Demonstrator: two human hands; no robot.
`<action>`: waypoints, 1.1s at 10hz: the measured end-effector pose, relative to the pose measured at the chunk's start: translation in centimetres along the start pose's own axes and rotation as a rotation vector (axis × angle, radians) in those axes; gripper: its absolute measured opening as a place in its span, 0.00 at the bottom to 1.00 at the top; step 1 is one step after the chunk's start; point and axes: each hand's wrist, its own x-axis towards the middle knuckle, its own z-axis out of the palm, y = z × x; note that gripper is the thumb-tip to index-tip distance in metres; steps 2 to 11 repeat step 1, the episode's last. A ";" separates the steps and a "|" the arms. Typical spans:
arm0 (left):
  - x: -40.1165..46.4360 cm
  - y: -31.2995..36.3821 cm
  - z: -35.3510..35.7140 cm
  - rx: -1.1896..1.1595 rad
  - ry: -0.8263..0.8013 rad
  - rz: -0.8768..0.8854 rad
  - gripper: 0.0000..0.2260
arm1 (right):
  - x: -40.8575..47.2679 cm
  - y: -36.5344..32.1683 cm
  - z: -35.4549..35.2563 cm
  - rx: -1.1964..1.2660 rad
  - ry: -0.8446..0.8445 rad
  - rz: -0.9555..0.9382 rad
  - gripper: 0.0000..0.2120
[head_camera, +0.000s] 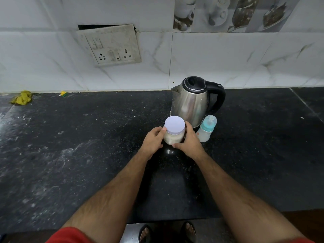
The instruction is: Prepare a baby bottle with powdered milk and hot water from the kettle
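Both hands — left [153, 138], right [189, 140] — grip the lidded powder jar [173, 135] beside the kettle [191, 100].

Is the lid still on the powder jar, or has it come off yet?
On. The white lid sits flat over the jar, which stands upright between the left hand and right hand; powder shows through the wall.

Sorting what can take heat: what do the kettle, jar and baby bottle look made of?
Kettle: brushed steel, going by its reflections, with a black plastic-looking handle. Jar: clear, powder visible, glass or plastic, pale matte lid. Baby bottle: translucent, likely plastic, with a teal collar.
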 end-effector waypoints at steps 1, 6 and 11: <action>-0.7 -1.3 -0.1 0.074 0.041 0.056 0.21 | -0.9 1.2 0.2 -0.005 0.019 0.026 0.54; -0.7 -1.3 -0.1 0.074 0.041 0.056 0.21 | -0.9 1.2 0.2 -0.005 0.019 0.026 0.54; -0.7 -1.3 -0.1 0.074 0.041 0.056 0.21 | -0.9 1.2 0.2 -0.005 0.019 0.026 0.54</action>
